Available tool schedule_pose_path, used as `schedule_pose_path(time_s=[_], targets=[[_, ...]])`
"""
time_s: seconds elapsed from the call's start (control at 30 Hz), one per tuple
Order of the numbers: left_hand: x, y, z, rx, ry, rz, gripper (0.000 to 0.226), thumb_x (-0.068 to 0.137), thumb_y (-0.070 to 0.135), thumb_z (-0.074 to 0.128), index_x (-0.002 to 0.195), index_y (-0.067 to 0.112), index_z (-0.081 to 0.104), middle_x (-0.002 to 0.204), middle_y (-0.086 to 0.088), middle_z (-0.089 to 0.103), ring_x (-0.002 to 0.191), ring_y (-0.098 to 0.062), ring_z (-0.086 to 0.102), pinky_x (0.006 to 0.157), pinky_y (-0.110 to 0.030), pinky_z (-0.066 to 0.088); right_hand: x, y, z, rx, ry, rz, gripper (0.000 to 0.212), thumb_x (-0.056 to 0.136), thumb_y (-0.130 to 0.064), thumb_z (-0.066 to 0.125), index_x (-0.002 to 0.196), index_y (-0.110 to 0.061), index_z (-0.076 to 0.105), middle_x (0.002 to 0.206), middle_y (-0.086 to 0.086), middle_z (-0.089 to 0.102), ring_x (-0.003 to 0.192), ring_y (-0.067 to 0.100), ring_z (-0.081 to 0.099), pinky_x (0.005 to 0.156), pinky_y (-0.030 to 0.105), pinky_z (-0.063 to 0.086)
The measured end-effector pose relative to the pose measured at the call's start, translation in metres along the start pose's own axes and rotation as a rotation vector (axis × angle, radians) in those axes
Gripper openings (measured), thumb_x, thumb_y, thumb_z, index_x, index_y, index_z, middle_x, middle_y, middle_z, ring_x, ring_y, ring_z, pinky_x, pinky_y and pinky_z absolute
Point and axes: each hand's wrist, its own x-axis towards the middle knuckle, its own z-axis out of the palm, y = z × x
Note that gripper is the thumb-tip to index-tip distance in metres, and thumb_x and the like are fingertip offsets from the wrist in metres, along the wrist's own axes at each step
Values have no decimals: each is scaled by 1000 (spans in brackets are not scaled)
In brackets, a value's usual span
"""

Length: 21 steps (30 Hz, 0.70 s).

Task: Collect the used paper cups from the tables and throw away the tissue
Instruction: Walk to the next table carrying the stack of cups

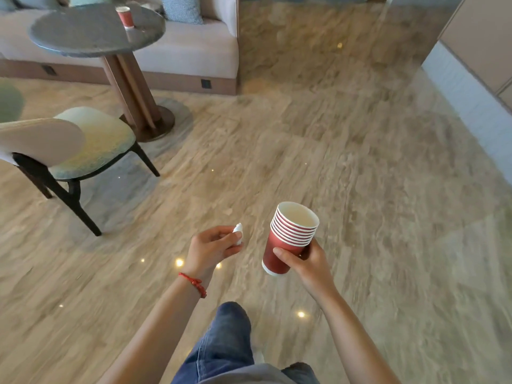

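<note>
Right now the person's right hand (pixel 307 263) grips a tilted stack of red paper cups (pixel 289 236) above the floor (pixel 360 162), while the left hand (pixel 212 249) pinches a crumpled white tissue (pixel 238 233). Well apart, another red cup (pixel 125 16) stands upright on the round table (pixel 83 31).

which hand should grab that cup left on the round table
Left, probably. The cup on the round table stands on that side, and the left hand only pinches a small tissue; the right hand grips the cup stack.
</note>
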Motion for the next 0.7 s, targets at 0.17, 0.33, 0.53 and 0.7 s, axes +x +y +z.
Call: schedule_pose_path(time_s=[0.17, 0.33, 0.53, 0.7], targets=[[102, 35, 28, -6, 17, -17, 2, 79, 0, 66, 81, 0, 66, 76, -14, 62, 60, -13, 65, 62, -20, 57, 111, -8, 6, -9, -12, 15, 44, 57, -28, 80, 97, -20, 63, 86, -10, 73, 82, 1, 67, 66, 11, 47], [199, 84, 49, -26, 24, -3, 2, 80, 0, 66, 80, 2, 67, 75, -13, 63, 59, -12, 66, 61, -19, 56, 221, -29, 14, 8, -26, 2, 43, 58, -28, 81, 97, -22, 63, 87, -14, 73, 81, 1, 67, 65, 10, 48], [313, 155, 76, -17, 35, 6, 2, 78, 0, 68, 77, 2, 68, 71, -12, 62, 57, -12, 65, 61, -20, 56, 355, -69, 19, 7, -24, -4, 42, 59, -28, 81, 97, -22, 63, 89, -12, 73, 83, 3, 67, 67, 12, 48], [382, 182, 97, -29, 55, -11, 2, 79, 1, 67, 78, 1, 68, 72, -12, 63, 58, -11, 66, 65, -21, 57, 432, -75, 20, -2, -34, 12, 44, 61, -27, 82, 101, -22, 63, 90, -11, 72, 85, 4, 67, 68, 13, 49]])
